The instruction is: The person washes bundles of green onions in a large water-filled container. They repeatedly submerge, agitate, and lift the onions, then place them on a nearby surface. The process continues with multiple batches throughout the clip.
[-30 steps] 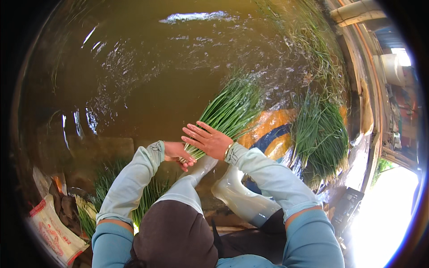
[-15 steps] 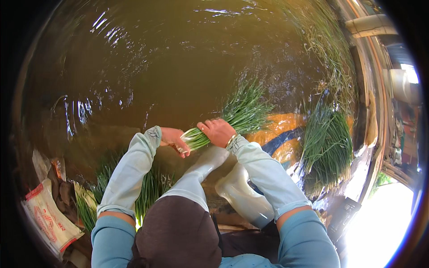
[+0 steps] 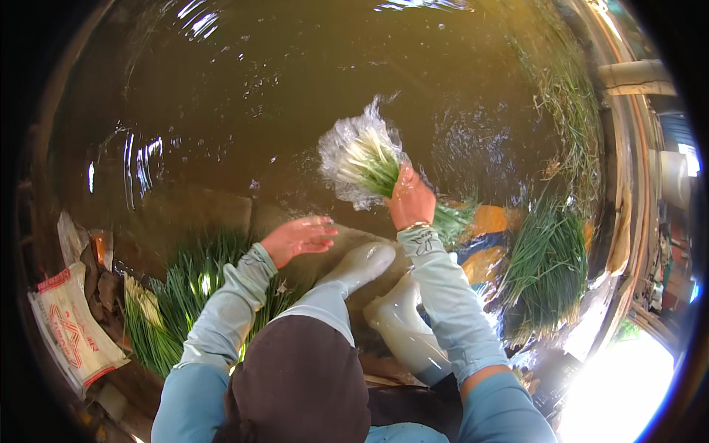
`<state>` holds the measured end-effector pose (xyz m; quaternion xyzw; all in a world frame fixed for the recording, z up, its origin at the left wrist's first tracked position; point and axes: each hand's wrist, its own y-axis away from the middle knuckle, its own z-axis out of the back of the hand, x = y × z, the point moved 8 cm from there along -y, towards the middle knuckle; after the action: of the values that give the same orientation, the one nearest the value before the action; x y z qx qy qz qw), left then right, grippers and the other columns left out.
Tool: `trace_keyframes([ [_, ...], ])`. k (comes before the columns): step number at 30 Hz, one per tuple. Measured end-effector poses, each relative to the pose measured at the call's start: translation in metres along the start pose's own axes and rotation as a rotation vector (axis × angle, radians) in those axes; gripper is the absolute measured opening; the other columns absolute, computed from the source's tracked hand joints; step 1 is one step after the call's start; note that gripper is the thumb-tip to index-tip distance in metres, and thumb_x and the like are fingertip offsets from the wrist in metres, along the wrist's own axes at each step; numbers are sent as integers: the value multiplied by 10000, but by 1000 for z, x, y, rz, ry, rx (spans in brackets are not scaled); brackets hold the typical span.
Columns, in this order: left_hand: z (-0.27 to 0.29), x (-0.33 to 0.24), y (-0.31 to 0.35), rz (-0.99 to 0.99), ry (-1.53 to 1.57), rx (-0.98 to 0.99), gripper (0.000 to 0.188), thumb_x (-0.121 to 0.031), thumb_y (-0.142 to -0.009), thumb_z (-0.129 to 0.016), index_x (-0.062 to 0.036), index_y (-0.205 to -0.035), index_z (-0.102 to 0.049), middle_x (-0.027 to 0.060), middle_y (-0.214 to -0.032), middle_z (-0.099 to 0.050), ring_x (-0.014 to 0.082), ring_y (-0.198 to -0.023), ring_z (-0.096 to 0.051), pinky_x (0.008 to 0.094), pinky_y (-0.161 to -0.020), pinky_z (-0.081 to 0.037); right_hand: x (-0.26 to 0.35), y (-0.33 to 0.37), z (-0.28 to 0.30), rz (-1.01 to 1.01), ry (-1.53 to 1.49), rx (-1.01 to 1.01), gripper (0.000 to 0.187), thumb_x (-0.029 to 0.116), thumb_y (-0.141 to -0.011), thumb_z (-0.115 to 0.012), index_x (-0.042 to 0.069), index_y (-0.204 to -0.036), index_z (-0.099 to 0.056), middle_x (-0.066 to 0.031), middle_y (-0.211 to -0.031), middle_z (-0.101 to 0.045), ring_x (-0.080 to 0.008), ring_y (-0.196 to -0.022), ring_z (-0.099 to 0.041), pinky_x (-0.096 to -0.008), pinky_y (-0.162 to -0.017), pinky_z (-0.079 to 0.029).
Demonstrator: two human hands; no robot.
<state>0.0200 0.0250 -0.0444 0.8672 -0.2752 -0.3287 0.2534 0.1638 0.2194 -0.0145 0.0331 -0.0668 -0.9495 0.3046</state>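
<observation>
My right hand (image 3: 410, 198) is closed around a bunch of green onions (image 3: 380, 171), whose white root ends splash into the brown water (image 3: 281, 88). The green tops trail behind the hand, toward an orange and blue sheet (image 3: 484, 262). Off to the left, my left hand (image 3: 299, 240) hangs over the water's near side with fingers spread and nothing in them. A pile of green onions (image 3: 193, 277) lies close to my left forearm. Another heap of green onions (image 3: 545, 269) rests on the right, beside the sheet.
White boots (image 3: 363, 264) stand at the near edge of the water. A printed white and red sack (image 3: 77, 325) lies at far left. Loose grassy stalks (image 3: 572, 125) float along the right bank, by wooden boards (image 3: 624, 162) and a horizontal pole (image 3: 636, 77).
My left hand has let go of the green onions and drawn slightly down. My right hand has carried the bunch forward and swung its white ends into the water, raising a splash.
</observation>
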Motion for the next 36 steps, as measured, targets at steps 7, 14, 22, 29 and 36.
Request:
trace_keyframes([
  [7,-44,18,-40,-101,76,55,693,-243,-949,-584,0,-1468,-196,133,-1480,-327,248,-1320,-405,400,-1115,-325,-1,12,-23,-107,86,188,683,258,-692,-793,12,-1236,-459,-102,-867,-620,-244,-742,-658,-359,-606,-541],
  [14,-41,-4,-93,-254,455,26,564,-356,-975,-517,-39,-1408,-342,72,-1426,-403,196,-1296,-401,389,-1122,-301,33,39,-6,0,-98,40,753,216,-644,-815,28,-1250,-408,-117,-896,-609,-285,-805,-652,-365,-661,-538],
  [22,-42,-30,-88,-474,579,85,462,-204,-939,-588,-71,-1353,-430,52,-1239,-569,188,-1188,-514,368,-1052,-392,60,49,1,81,-67,95,876,333,-628,-825,-4,-1312,-395,-86,-917,-575,-228,-853,-624,-344,-739,-502],
  [29,-50,-43,-77,-496,359,56,334,-153,-893,-637,-74,-1195,-520,35,-1090,-582,175,-1095,-540,354,-974,-439,47,36,52,241,-209,191,992,526,-733,-719,-53,-1417,-293,-190,-1287,-525,-307,-1117,-563,-397,-945,-433],
  [36,-65,-59,-66,-557,246,49,309,-186,-882,-665,-78,-1150,-556,40,-1095,-613,156,-1068,-564,322,-909,-446,41,7,67,124,-875,1,488,185,-908,-608,8,-1332,-439,-166,-1264,-548,-274,-1129,-580,-363,-925,-475],
])
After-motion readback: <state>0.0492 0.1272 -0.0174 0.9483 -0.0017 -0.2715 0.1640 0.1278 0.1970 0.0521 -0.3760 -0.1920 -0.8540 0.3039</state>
